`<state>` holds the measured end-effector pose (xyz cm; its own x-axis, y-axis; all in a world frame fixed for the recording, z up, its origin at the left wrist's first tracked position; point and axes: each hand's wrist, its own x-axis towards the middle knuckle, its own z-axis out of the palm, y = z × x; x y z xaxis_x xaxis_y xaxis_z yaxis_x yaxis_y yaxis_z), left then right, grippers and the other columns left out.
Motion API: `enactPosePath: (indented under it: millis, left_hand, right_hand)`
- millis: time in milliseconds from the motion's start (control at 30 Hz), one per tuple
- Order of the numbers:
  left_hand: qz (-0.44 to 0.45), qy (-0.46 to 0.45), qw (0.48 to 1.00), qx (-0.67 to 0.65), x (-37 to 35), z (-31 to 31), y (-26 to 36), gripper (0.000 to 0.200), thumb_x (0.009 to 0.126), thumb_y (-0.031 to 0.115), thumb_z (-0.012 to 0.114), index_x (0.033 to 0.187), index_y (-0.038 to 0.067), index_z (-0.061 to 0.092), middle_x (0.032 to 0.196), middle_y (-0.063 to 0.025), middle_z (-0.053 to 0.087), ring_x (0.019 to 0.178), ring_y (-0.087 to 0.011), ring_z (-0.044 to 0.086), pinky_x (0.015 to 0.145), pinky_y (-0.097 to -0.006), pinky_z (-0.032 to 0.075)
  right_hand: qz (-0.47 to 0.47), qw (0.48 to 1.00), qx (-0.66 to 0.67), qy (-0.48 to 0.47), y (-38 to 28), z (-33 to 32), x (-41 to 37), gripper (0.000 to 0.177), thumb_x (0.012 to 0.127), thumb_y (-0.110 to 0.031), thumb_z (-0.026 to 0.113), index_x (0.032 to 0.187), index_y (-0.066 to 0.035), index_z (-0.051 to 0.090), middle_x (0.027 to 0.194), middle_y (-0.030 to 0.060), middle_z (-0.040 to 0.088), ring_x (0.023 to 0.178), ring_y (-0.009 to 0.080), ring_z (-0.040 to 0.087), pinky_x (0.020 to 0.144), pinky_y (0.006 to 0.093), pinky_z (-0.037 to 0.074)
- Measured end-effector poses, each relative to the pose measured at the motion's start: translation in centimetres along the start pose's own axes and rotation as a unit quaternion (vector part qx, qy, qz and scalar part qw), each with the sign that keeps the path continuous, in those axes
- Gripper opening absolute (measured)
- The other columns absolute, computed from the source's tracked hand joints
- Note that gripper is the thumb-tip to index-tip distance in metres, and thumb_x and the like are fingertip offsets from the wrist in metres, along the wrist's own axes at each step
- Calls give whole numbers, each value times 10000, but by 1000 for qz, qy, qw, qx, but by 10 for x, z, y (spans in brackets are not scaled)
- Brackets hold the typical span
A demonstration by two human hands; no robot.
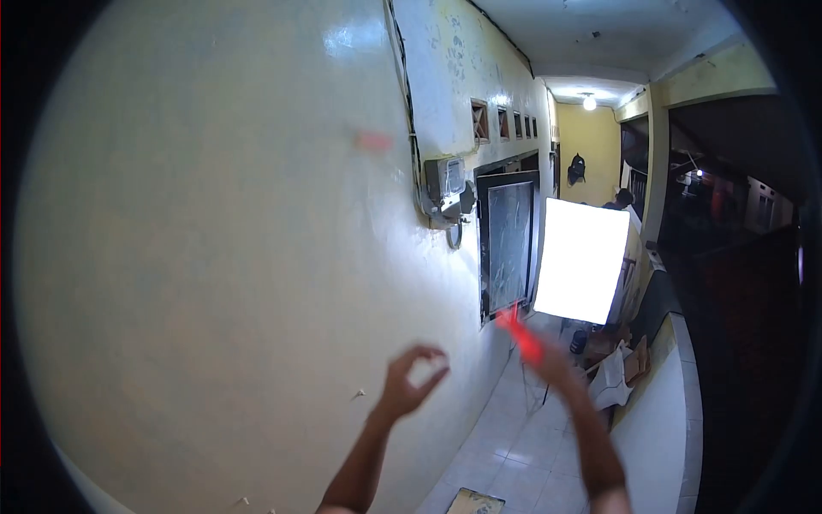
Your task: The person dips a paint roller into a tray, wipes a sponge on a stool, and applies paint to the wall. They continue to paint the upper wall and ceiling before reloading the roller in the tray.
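Observation:
My left hand (413,381) is raised in front of the pale wall, with its thumb and fingers curved into a C and a small gap between the tips. Nothing shows inside that curve. Further right, my right hand (550,361) is blurred by motion and holds a bright red, elongated thing (520,336) with thin points at its far end; its kind cannot be made out. High above my left hand, a second, smeared red thing (374,140) appears against the wall, apart from both hands.
A glaring white light panel (582,261) stands ahead on the right, beside an open dark-framed window (509,244). An electric meter (446,182) juts from the wall. Bags and cardboard (618,373) lie along the low wall (659,420). A mat (476,502) lies on the tiled floor (522,450).

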<state>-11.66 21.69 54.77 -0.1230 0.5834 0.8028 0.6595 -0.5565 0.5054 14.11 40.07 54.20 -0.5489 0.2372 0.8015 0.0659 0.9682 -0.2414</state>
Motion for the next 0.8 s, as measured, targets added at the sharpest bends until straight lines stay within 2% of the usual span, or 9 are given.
enactPosePath:
  millis: [133, 233, 400, 467, 500, 533, 600, 733, 800]
  left_hand:
    - [-264, -103, 958, -47, -165, 38, -66, 234, 922, 237, 774, 1033, 35, 731, 982, -88, 760, 891, -153, 707, 804, -312, 547]
    - [-410, -107, 901, -95, -233, 40, -59, 288, 956, 249, 749, 1086, -5, 707, 1051, -72, 726, 985, -131, 686, 864, -310, 570]
    - [-448, -118, 879, -113, -244, 40, -53, 268, 965, 233, 735, 1106, 7, 703, 1046, -72, 727, 985, -137, 687, 876, -312, 568]
    - [-398, -94, 906, -108, -232, 44, -62, 259, 969, 232, 729, 1100, 10, 701, 1023, -71, 731, 973, -142, 690, 872, -318, 567]
    - [-392, -89, 909, -107, -218, 45, -57, 252, 971, 229, 726, 1093, 10, 700, 1015, -73, 733, 966, -143, 693, 869, -322, 567]
    - [-384, -83, 913, -105, -203, 47, -53, 246, 972, 227, 723, 1086, 10, 699, 1008, -74, 736, 960, -144, 695, 867, -325, 566]
    - [-357, -88, 922, -119, -186, 57, -56, 235, 974, 222, 720, 1085, 16, 700, 1013, -73, 737, 957, -141, 696, 867, -326, 566]
    - [-328, -115, 926, -147, -179, 79, -56, 210, 979, 215, 711, 1085, 34, 704, 1024, -63, 741, 953, -135, 698, 867, -330, 566]
    - [-328, -113, 924, -162, -193, 88, -57, 229, 978, 230, 711, 1093, 32, 709, 998, -74, 743, 938, -150, 704, 834, -315, 567]
  right_hand:
    - [189, 975, 113, 19, -37, 120, -180, 745, 765, -28, 736, 1471, -191, 561, 998, 198, 742, 826, 345, 743, 751, 384, 586]
    - [223, 963, 148, 24, -68, 149, -201, 711, 783, -18, 725, 1460, -171, 575, 1112, 210, 735, 941, 324, 758, 798, 352, 577]
    - [184, 971, 146, 49, -14, 137, -89, 694, 829, -8, 705, 1491, -124, 531, 1248, 200, 703, 968, 193, 740, 852, 328, 557]
    - [168, 967, 181, 67, -3, 104, 4, 692, 845, -16, 698, 1503, -131, 519, 1240, 159, 717, 1036, 225, 703, 902, 350, 542]
    - [104, 983, 110, 101, 5, 92, 49, 714, 859, -24, 682, 1532, -150, 484, 1039, 99, 737, 846, 198, 703, 775, 319, 560]
    - [189, 962, 187, 56, -1, 70, 93, 750, 866, -25, 667, 1564, -180, 439, 841, 35, 669, 633, 124, 617, 601, 274, 521]
    - [203, 949, 236, 48, -16, 41, 157, 802, 862, 18, 619, 1592, -217, 386, 756, -7, 581, 549, 61, 511, 497, 252, 452]
    - [172, 957, 222, 77, -14, 43, 171, 836, 843, 40, 616, 1599, -222, 373, 813, -1, 592, 553, 62, 505, 490, 256, 444]
    - [218, 949, 221, 48, -13, 55, 127, 807, 838, 21, 620, 1581, -214, 409, 989, 60, 662, 672, 97, 585, 626, 259, 500]
